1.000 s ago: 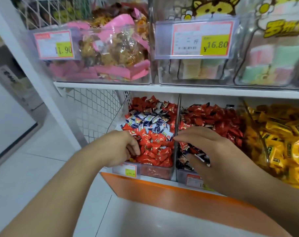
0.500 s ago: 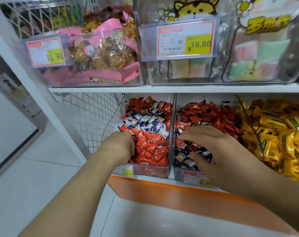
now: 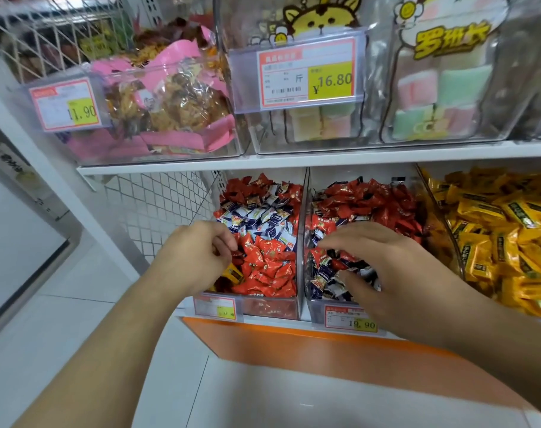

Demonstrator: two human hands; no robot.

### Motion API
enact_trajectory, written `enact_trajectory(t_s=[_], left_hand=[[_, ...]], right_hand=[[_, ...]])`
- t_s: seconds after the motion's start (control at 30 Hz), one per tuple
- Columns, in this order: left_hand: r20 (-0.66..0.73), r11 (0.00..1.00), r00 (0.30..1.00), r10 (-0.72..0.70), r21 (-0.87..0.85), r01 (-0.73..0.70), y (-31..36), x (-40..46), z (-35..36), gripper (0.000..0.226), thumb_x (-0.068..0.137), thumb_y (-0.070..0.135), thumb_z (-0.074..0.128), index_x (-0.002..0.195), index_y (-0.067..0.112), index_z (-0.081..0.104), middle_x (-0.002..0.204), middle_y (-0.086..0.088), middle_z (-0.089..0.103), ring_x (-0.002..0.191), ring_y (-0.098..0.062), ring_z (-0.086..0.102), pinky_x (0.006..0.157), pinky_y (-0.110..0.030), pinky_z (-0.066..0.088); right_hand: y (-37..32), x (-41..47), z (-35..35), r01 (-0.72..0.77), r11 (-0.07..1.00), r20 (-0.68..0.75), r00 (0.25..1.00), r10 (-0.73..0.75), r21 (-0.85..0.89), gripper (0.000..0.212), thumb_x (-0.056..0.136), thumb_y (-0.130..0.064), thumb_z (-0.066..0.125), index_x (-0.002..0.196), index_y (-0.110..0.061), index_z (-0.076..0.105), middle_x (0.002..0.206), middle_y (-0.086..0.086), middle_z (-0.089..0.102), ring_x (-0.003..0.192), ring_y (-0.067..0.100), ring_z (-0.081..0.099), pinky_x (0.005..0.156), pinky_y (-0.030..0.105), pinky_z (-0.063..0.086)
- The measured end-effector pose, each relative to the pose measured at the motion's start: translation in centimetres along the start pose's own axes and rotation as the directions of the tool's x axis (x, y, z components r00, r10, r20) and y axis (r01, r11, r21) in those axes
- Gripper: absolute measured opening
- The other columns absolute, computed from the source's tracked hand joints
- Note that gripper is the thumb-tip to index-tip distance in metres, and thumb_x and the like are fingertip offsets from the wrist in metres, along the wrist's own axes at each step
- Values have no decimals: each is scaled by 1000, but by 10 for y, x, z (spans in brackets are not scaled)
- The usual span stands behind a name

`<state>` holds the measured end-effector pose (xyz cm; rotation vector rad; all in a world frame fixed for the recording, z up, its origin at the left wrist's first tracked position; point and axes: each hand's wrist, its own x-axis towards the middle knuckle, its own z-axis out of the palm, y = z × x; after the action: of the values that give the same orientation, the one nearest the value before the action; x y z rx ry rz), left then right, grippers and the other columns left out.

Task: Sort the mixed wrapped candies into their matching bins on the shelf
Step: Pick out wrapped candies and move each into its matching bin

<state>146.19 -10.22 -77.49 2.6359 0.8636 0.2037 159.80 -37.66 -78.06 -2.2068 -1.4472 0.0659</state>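
Observation:
The left bin (image 3: 272, 307) holds red candies (image 3: 269, 267) in front and blue-white candies (image 3: 256, 217) behind. My left hand (image 3: 195, 257) sits at its front left corner with curled fingers, and a yellow candy (image 3: 233, 274) sticks out from under them. The middle bin (image 3: 317, 310) has red candies (image 3: 365, 199) at the back and dark blue-white ones (image 3: 324, 273) in front. My right hand (image 3: 383, 273) lies spread over that front pile, fingertips and thumb touching wrappers. The right bin (image 3: 442, 223) is full of yellow candies (image 3: 504, 236).
A clear divider (image 3: 303, 230) separates the left and middle bins. Price tags (image 3: 215, 307) hang on the bin fronts. The upper shelf (image 3: 293, 160) carries clear bins of pink-wrapped snacks (image 3: 170, 112) and pastel sweets (image 3: 442, 94). White wire mesh (image 3: 158, 205) closes the left side. An orange panel (image 3: 293, 350) runs below.
My left hand dropped from above the left bin's front edge down into the bin. My right hand lowered and spread onto the front pile of the middle bin.

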Motion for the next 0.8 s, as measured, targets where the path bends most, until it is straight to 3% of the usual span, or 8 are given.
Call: enact_trajectory(t_s=[0.17,0.37,0.43,0.53,0.63,0.7,0.8], left_hand=[[-17,997,1000,8,-81,-10,-3,0,1,25,94,9,61,85,31,69,83,13,70,77,-3,66,70,-27,57],[-66,980,998,-23,-200,9,-9,1,1,26,95,6,64,85,29,71,84,11,71,77,-2,65,69,-19,55],[-105,973,994,-13,-232,-12,-6,0,0,23,95,7,65,87,29,70,85,10,71,79,0,64,67,-12,52],[-186,960,982,-8,-277,-45,2,-1,-3,19,96,13,66,89,31,69,86,13,70,83,-2,65,77,-25,56],[-203,955,979,-22,-293,-39,8,-2,-7,17,98,18,66,91,33,69,91,16,71,89,-3,66,80,-30,55],[-155,926,988,-21,-374,-40,12,-4,-8,17,98,16,67,91,32,70,89,9,71,86,-10,67,77,-34,56],[-127,852,991,-33,-522,-38,29,-15,-10,18,98,18,69,91,34,73,88,6,73,77,-12,68,60,-25,47]], right_hand=[[-1,0,3,-12,1000,9,1000,12,-9,51,99,-26,65,146,-40,52,146,-23,48,139,-6,32,105,4,18],[-3,1,6,-8,1000,7,1000,8,-7,49,101,-28,61,147,-41,50,148,-23,46,141,-5,32,114,14,25],[-4,2,8,-5,1000,8,1000,5,-9,48,101,-26,61,146,-39,51,147,-22,47,141,-5,32,111,9,22],[-5,5,11,-9,1000,7,1000,9,-19,48,100,-25,61,146,-37,52,147,-21,48,140,-5,32,103,1,15],[-5,8,14,-12,999,-6,1000,12,-34,50,100,-25,60,148,-37,49,148,-20,47,139,-5,30,99,-3,13],[-6,8,14,-24,999,-13,1000,24,-31,52,101,-26,60,149,-38,46,150,-19,45,140,-4,31,97,-4,15],[-10,8,12,-51,999,-29,998,51,-17,60,101,-33,61,154,-38,33,156,-17,38,144,1,31,102,2,18]])
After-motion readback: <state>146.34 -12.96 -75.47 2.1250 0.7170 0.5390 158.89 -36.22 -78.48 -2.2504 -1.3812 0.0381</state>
